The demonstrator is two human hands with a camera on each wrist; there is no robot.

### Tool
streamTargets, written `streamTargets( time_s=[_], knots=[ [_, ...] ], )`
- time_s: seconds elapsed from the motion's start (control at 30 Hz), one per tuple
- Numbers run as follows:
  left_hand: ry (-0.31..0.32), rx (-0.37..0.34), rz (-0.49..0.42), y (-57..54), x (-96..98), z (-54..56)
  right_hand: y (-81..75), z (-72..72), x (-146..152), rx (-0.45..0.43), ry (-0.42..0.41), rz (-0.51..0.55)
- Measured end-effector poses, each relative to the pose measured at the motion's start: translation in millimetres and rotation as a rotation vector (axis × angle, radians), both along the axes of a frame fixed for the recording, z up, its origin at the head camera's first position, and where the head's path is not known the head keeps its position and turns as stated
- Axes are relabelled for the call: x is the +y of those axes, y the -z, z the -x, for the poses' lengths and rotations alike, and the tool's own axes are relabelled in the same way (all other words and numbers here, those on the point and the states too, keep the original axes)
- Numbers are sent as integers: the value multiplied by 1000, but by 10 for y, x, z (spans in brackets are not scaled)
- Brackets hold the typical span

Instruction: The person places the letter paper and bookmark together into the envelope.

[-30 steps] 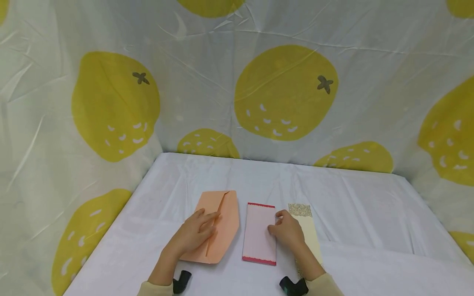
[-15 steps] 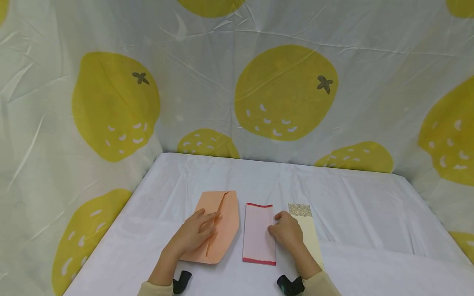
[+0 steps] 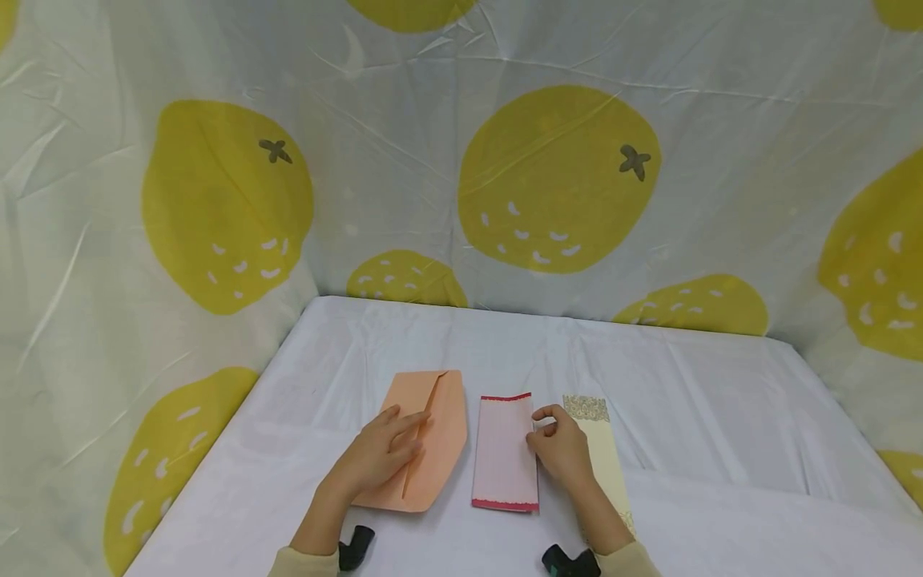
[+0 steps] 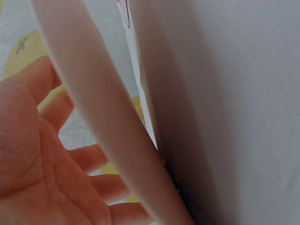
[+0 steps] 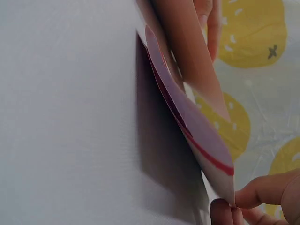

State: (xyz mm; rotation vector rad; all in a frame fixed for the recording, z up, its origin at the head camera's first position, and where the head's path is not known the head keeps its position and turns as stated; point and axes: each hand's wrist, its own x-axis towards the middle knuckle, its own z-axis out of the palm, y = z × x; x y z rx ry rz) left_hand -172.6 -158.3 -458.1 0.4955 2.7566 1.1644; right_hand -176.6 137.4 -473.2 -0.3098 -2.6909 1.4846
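Observation:
My left hand [image 3: 382, 453] rests its fingers on a peach-orange envelope [image 3: 443, 449], flap side up, at the left of the group. In the left wrist view the envelope [image 4: 101, 98] stands up off the white cloth along its near edge, with my fingers [image 4: 115, 187] against it. My right hand [image 3: 562, 449] pinches the right edge of a pale pink folded card [image 3: 501, 457] with red bands at both ends. Thumb and fingertips hold the corner of that card [image 5: 206, 136] in the right wrist view, where its layers gape apart.
A cream card [image 3: 606, 449] with a gold lace-like band lies right of the pink card, partly under my right forearm. White cloth [image 3: 721, 417] covers the table. A lemon-print curtain [image 3: 389, 176] closes off the back and sides.
The pink card's right side has risen slightly and its top edge now bows, with my right fingers shifting a little on it. My left hand and the envelope stay as they were.

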Motion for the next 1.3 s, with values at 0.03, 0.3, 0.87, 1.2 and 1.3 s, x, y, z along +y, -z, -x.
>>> streamTargets(
  time_s=[0.03, 0.3, 0.87, 1.2, 1.3],
  knots=[
    [-1, -1, 0, 2, -1, -1, -5, -1, 5, -2, 1, 16],
    [-2, -5, 4, 0, -1, 4, -60, -14, 18, 21, -14, 68],
    [0, 1, 9, 29, -14, 14, -255, -86, 3, 96, -54, 248],
    [-4, 0, 7, 41, -17, 17, -446, -110, -24, 95, -61, 350],
    [-5, 3, 6, 40, -15, 16, -486, -124, -39, 98, -68, 381]
  ],
)
